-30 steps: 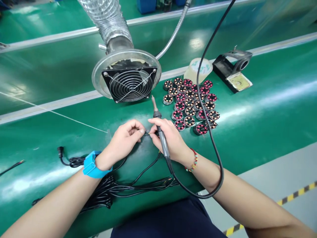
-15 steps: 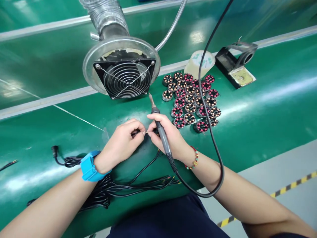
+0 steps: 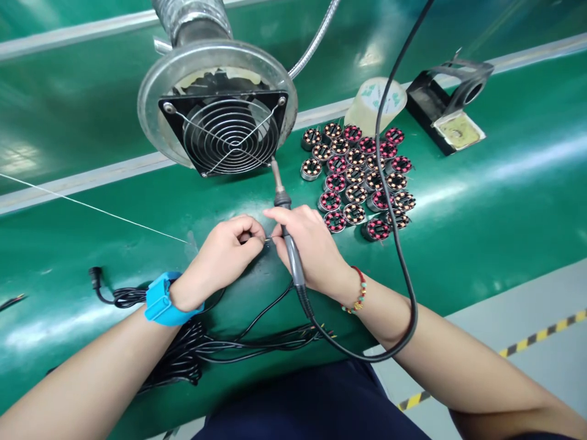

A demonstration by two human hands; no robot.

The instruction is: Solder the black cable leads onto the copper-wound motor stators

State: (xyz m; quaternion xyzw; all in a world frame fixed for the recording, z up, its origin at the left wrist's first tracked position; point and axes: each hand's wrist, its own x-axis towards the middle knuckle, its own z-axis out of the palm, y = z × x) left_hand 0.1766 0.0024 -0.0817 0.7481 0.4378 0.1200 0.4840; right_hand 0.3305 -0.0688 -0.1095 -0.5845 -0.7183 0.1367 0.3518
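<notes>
My right hand (image 3: pixel 316 244) is closed round the grey handle of a soldering iron (image 3: pixel 293 256), whose tip points up toward the fan. Its thumb and fingertips also pinch close to the end of a thin wire (image 3: pixel 268 239). My left hand (image 3: pixel 232 250), with a blue strap at the wrist, is closed in a pinch on that wire, just left of the right fingertips. What lies inside the fingers of both hands is mostly hidden. Below them, a bundle of black cables (image 3: pixel 215 348) with bare coloured ends lies on the green table (image 3: pixel 468 244).
A fume extractor fan (image 3: pixel 233 137) hangs just beyond my hands. Several small wound motor stators (image 3: pixel 355 194) stand to the right, with a tape roll (image 3: pixel 373 107) behind. Farther right is a soldering iron stand (image 3: pixel 431 110). The iron's cord (image 3: pixel 398 256) loops over my right forearm.
My view has shifted slightly, so the fan looks nearer. The fingertips of both hands are a little farther apart, with the thin wire between them. The soldering iron stays in my right hand.
</notes>
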